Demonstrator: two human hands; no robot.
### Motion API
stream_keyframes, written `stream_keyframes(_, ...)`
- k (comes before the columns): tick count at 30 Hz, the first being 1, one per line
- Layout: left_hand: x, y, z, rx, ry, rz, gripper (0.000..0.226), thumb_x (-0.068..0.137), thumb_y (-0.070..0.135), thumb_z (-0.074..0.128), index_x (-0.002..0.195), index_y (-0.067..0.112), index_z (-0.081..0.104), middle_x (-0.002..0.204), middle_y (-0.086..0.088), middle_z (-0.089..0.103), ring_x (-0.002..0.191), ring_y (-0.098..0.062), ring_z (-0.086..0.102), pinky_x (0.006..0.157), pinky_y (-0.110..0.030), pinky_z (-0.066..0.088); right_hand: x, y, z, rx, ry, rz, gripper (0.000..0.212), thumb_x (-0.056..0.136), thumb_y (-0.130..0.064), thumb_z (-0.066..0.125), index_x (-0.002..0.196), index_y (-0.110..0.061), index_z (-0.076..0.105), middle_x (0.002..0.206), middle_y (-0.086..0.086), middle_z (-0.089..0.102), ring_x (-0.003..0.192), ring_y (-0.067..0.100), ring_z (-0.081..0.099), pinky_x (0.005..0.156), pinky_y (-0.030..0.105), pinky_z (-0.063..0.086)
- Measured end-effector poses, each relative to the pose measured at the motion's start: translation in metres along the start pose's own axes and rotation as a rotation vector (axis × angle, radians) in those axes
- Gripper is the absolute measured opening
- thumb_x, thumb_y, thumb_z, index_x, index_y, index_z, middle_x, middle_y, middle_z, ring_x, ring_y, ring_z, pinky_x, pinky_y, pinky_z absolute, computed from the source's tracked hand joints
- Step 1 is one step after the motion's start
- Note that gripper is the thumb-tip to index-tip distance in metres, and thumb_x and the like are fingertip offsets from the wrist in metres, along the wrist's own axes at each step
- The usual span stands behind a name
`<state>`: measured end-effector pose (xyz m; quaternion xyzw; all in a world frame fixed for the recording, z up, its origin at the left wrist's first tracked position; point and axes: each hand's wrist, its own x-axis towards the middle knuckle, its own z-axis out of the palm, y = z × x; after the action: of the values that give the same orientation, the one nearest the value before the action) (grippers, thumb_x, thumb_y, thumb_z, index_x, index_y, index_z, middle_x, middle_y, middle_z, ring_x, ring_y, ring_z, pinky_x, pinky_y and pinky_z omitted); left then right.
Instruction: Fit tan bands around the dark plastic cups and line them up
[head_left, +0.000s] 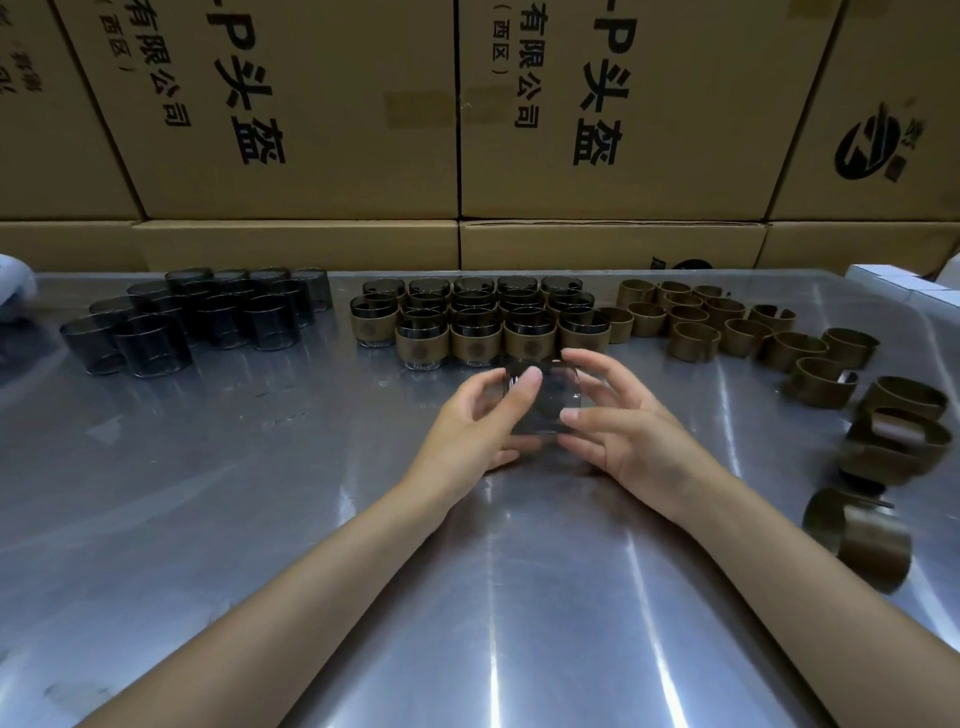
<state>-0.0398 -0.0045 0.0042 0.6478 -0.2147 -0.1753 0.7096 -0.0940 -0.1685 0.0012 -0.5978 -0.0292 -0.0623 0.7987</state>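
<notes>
A shiny metal table (208, 519) fills the lower part of the view, streaked with bright reflections. Behind its far edge stand stacked brown cardboard boxes (322, 114) printed with dark Chinese characters, one at the right bearing a round dark logo (868, 146). White boxes (883, 278) sit at the table's far right corner, and a blurred white object (13, 286) at the far left edge.

We see two bare forearms, no sleeves; left hand (470, 426) and right hand (618, 431) ungloved, ringless, nails short.
</notes>
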Motion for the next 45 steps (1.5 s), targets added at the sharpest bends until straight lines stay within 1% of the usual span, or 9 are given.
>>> stream_keyframes(5,0.003,-0.001,-0.005,-0.068,0.011,-0.031,0.041,0.083,0.04,0.067,0.12,0.027,0.056,0.125,0.003,0.063,0.093,-0.018,0.073,0.074,-0.02,0.056,0.003,0.002,-0.001,-0.019,-0.014,0.0,0.051,0.074,-0.016,0.071,0.118,-0.041,0.063,0.125,-0.01,0.064,0.108,0.014,0.066,0.072,0.025,0.055)
stream_keyframes(9,0.002,-0.006,-0.014,-0.155,-0.028,0.06,0.048,0.073,0.017,0.075,0.117,0.03,0.06,0.127,-0.002,0.06,0.108,-0.015,0.067,0.087,-0.029,0.056,0.005,0.003,0.009,-0.137,0.083,0.066,0.049,0.074,-0.055,0.066,0.119,-0.037,0.058,0.111,-0.015,0.07,0.101,0.015,0.069,0.065,0.025,0.055)
stream_keyframes(11,0.001,-0.007,-0.016,-0.147,-0.054,0.084,0.054,0.073,0.008,0.079,0.118,0.031,0.06,0.128,-0.002,0.059,0.107,-0.016,0.067,0.09,-0.033,0.055,0.007,0.007,0.015,-0.237,0.13,0.077,0.055,0.076,-0.067,0.062,0.122,-0.037,0.055,0.12,-0.012,0.064,0.104,0.016,0.068,0.066,0.026,0.055)
stream_keyframes(15,-0.001,-0.005,-0.017,-0.117,-0.08,0.087,0.065,0.07,0.009,0.075,0.129,0.029,0.056,0.139,-0.007,0.051,0.129,-0.02,0.052,0.104,-0.045,0.047,0.009,0.012,0.02,-0.269,0.183,0.066,0.04,0.091,-0.05,0.054,0.124,-0.027,0.054,0.119,0.0,0.066,0.096,0.018,0.07,0.059,0.024,0.053)
stream_keyframes(22,-0.001,-0.001,-0.001,0.033,0.007,0.051,0.049,0.084,0.046,0.064,0.129,0.036,0.048,0.125,0.011,0.059,0.095,-0.014,0.072,0.073,-0.02,0.058,0.004,0.004,-0.001,-0.009,0.028,-0.045,0.056,0.066,-0.001,0.075,0.113,-0.03,0.064,0.12,0.0,0.064,0.105,0.017,0.068,0.073,0.028,0.056)
stream_keyframes(27,0.002,0.002,-0.003,0.014,0.015,-0.036,0.046,0.09,0.051,0.054,0.129,0.028,0.055,0.124,0.005,0.065,0.089,-0.017,0.073,0.073,-0.019,0.056,0.004,0.006,-0.002,-0.032,-0.048,-0.055,0.053,0.072,0.001,0.067,0.115,-0.03,0.063,0.124,0.001,0.061,0.111,0.019,0.065,0.081,0.03,0.055)
stream_keyframes(34,0.0,-0.002,-0.018,-0.2,-0.076,0.031,0.044,0.086,-0.003,0.062,0.122,0.021,0.059,0.134,-0.001,0.054,0.112,-0.013,0.063,0.081,-0.022,0.054,0.006,0.001,0.0,-0.007,0.013,0.031,0.053,0.076,-0.028,0.063,0.128,-0.031,0.054,0.119,-0.005,0.069,0.11,0.018,0.066,0.089,0.037,0.052)
stream_keyframes(41,0.0,-0.002,-0.02,-0.251,-0.125,0.065,0.052,0.081,-0.01,0.061,0.126,0.017,0.056,0.132,-0.002,0.054,0.109,-0.013,0.064,0.079,-0.022,0.054,0.006,0.006,0.005,-0.185,0.04,0.03,0.05,0.072,-0.037,0.075,0.119,-0.042,0.06,0.129,-0.001,0.06,0.107,0.015,0.067,0.077,0.027,0.055)
stream_keyframes(45,0.001,-0.004,-0.02,-0.254,-0.08,0.072,0.07,0.067,0.002,0.073,0.132,0.02,0.053,0.135,0.001,0.053,0.108,-0.014,0.067,0.079,-0.022,0.054,0.003,0.01,0.009,-0.284,0.102,-0.045,0.053,0.062,-0.034,0.082,0.112,-0.04,0.064,0.124,0.001,0.059,0.105,0.021,0.068,0.093,0.047,0.054)
